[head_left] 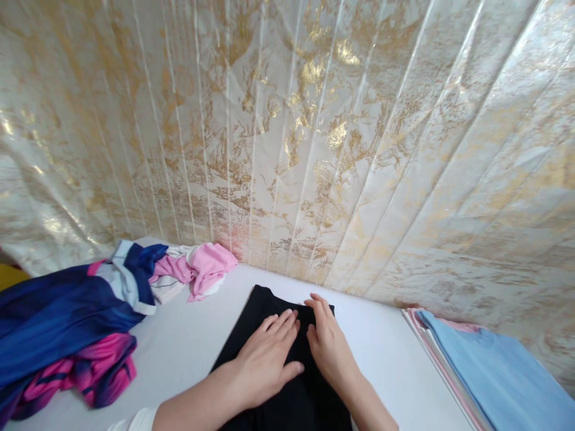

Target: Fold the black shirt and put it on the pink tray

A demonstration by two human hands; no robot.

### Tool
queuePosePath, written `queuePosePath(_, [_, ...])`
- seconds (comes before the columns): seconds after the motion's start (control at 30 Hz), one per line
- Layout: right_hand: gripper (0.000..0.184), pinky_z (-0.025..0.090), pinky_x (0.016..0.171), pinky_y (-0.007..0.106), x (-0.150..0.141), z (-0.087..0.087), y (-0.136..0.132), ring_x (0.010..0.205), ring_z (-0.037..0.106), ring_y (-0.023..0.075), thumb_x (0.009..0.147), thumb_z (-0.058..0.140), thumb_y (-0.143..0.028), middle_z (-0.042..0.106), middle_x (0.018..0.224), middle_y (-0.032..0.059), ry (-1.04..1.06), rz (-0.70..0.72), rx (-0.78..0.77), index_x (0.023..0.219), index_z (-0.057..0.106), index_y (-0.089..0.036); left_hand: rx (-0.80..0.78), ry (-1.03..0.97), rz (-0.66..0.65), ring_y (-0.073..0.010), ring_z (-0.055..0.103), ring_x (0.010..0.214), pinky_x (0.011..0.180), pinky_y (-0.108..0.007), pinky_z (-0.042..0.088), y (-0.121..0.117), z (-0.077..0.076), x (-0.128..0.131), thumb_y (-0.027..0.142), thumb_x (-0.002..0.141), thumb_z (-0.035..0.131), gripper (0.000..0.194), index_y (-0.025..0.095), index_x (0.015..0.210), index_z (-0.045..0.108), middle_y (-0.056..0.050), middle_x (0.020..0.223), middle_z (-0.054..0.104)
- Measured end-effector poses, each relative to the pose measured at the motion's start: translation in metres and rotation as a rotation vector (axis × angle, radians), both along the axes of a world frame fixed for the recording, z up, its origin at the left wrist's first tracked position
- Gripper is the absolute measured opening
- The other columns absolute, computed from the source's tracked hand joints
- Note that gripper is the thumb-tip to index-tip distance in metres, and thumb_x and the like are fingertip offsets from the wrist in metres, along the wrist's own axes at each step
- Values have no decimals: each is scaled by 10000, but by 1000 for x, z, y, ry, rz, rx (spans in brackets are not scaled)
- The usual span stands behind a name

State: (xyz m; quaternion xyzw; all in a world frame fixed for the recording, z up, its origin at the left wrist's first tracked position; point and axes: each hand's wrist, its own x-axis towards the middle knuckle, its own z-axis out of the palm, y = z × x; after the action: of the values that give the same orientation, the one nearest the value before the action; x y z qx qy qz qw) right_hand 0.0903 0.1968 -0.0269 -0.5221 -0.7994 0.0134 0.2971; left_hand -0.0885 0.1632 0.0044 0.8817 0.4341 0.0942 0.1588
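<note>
A black garment [314, 392] lies flat and lengthwise on the white surface, its narrow far edge near the wall. Its kind cannot be made out, since its near part runs out of view. Resting flat on its upper middle is my left hand [269, 359], fingers stretched out and thumb apart. My right hand [326, 341] is at the garment's far right edge, its fingers slightly bent and apart, with the fingertips by the top corner. Neither hand grips anything visible.
To the left lies a loose heap of clothes: a dark blue garment [67, 311], a magenta patterned one [99, 368] and a pink one [209, 266]. A folded stack topped by a light blue shirt [498, 365] sits at right. Behind rises a gold-patterned wall covering [314, 149].
</note>
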Motion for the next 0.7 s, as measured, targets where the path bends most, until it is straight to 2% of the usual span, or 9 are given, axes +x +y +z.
queuePosePath(0.1, [416,438,1011,447,-10,-16,-12,1288,460,278,841,399,-142,398,1444,205,24,-21,-49,1246,494,-116,44,19,19,-243,163,1430,1148,-458,183,16,-6,-20,420,937,461,636,136,1476,278,-117,1545,193])
queuePosePath(0.17, [410,415,1033,490,-12,-18,-17,1328,410,310,870,414,-196,375,1463,226,8,-47,-35,1256,507,-92,108,7,38,-217,162,1432,1146,-434,185,27,-8,-36,389,948,430,606,166,1484,256,-95,1552,189])
queuePosePath(0.3, [426,378,1064,520,-18,-6,-32,1380,330,285,933,398,-284,365,1494,155,-17,1,0,1332,480,-160,178,9,116,-198,193,1426,1132,-407,203,46,-11,-63,276,920,410,572,173,1468,283,-99,1545,230])
queuePosePath(0.4, [478,361,1086,498,-29,2,-47,1395,299,258,948,415,-334,342,1509,115,-105,105,-89,1401,420,-183,188,-16,142,-207,230,1415,1121,-411,214,54,-18,-75,257,906,405,549,174,1443,328,-110,1532,273])
queuePosePath(0.5, [539,346,1101,486,-36,4,-55,1396,287,267,921,478,-338,327,1507,121,-215,153,-161,1418,401,-146,191,-45,167,-225,249,1408,1113,-430,214,59,-24,-80,225,901,402,524,155,1418,356,-127,1520,305])
queuePosePath(0.6, [540,341,1105,491,-34,3,-54,1399,280,266,922,466,-311,316,1513,116,-214,115,-96,1431,381,-152,216,-91,193,-232,293,1385,1100,-435,231,58,-19,-81,143,873,406,482,148,1355,418,-130,1493,361])
queuePosePath(0.7, [546,376,1080,499,-30,0,-53,1389,313,261,917,431,-243,340,1512,105,-139,120,-8,1452,338,-196,235,-150,223,-237,487,1202,1002,-411,357,47,-1,-76,121,861,429,315,172,1151,540,-108,1284,554])
